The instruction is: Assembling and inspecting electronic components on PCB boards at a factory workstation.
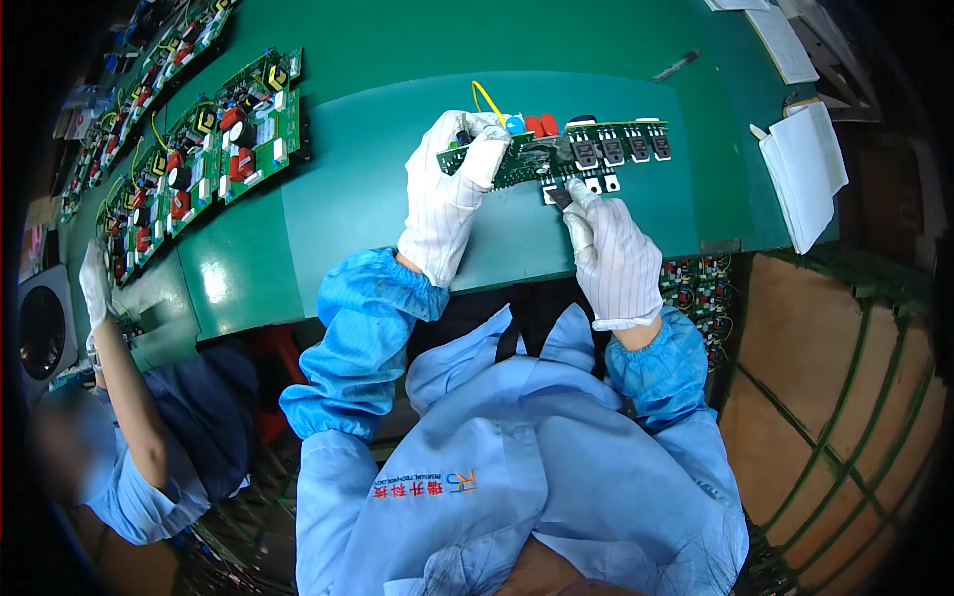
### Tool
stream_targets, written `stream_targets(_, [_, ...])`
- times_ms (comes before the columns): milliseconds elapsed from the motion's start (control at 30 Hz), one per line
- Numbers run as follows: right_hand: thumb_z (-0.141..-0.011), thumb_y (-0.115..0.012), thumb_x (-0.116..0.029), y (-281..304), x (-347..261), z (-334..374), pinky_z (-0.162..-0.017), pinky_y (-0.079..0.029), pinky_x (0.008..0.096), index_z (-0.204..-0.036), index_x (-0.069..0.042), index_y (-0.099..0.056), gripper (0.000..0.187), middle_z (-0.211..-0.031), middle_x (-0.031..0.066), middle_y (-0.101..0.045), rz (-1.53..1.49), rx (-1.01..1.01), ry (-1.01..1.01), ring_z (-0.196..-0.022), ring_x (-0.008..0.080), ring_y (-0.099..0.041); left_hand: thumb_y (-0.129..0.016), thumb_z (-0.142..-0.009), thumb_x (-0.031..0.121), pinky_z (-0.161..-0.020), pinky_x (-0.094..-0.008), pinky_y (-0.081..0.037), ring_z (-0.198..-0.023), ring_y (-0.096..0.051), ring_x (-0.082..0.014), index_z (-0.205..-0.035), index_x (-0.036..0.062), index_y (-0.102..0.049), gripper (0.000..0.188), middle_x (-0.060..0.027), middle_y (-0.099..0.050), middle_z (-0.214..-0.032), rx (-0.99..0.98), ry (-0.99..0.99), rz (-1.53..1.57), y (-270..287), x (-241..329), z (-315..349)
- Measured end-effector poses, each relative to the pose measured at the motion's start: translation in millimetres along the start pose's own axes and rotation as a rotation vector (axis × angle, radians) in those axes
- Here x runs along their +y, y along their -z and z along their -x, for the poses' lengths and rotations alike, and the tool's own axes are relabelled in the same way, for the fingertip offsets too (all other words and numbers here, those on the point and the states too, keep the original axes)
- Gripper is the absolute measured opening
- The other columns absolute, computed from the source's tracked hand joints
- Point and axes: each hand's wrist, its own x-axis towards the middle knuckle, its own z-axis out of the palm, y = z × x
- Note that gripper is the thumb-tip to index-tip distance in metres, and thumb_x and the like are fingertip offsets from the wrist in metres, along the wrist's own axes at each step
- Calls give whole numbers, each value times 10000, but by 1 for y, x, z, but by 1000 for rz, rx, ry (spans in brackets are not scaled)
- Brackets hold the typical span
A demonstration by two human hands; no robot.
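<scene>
My left hand (452, 194), in a striped white glove, is closed on the left end of a green circuit board (517, 164) and keeps it tilted above the bench. Red and blue parts and a yellow wire (485, 95) stick out along its far side. Several black transistors (636, 149) line its right part, and white tabs (611, 183) show along the lower edge. My right hand (616, 253), gloved too, pinches a small dark flat piece (560, 198) right at that lower edge. Whether the piece is fixed to the board cannot be made out.
More populated circuit boards (238, 139) stand in rows on the green bench (397, 40) at left. A co-worker's gloved hand (96, 288) is beside them. A pen (678, 65) lies at the far right, near a white cloth (803, 174). Brown panels (795, 358) stand at lower right.
</scene>
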Motion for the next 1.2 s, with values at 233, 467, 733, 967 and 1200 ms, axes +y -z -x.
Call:
stream_targets(233, [-817,-627,-147,-7,7,1,-501,-441,338,-969,-86,-589,168,-747,52,-505,133,49,75,-595,215,-554,-642,-809,205,-651,-246,-452,-710,-534,-99,-823,4,-575,212,-61,-596,-779,31,-55,-57,-1,-10,-6])
stream_targets(467, [-808,-630,-137,-10,14,2,-465,-429,328,-982,-81,-590,187,-762,54,-508,109,31,113,-568,202,-545,-631,-799,205,-658,-259,-456,-722,-553,-118,-824,0,-581,212,-72,-612,-802,19,-28,-84,0,-15,-8])
stream_targets(733, [-802,-633,-139,-7,15,1,-457,-421,316,-975,-82,-598,186,-760,46,-513,108,32,191,-568,194,-539,-624,-799,225,-659,-261,-461,-719,-563,-128,-838,-2,-600,231,-79,-618,-805,17,-35,-73,3,-17,-9])
stream_targets(967, [-795,-630,-142,-5,18,5,-455,-416,310,-947,-81,-595,168,-719,45,-496,55,17,268,-576,192,-533,-629,-792,239,-653,-265,-469,-707,-575,-136,-807,5,-612,235,-79,-616,-781,41,-20,-8,1,-19,-3])
stream_targets(1200, [-785,-621,-121,-2,23,5,-465,-426,310,-910,-79,-575,140,-743,44,-506,69,-5,341,-604,192,-546,-633,-793,241,-648,-263,-471,-708,-593,-139,-794,9,-624,232,-82,-626,-782,74,-51,-80,3,-23,-2])
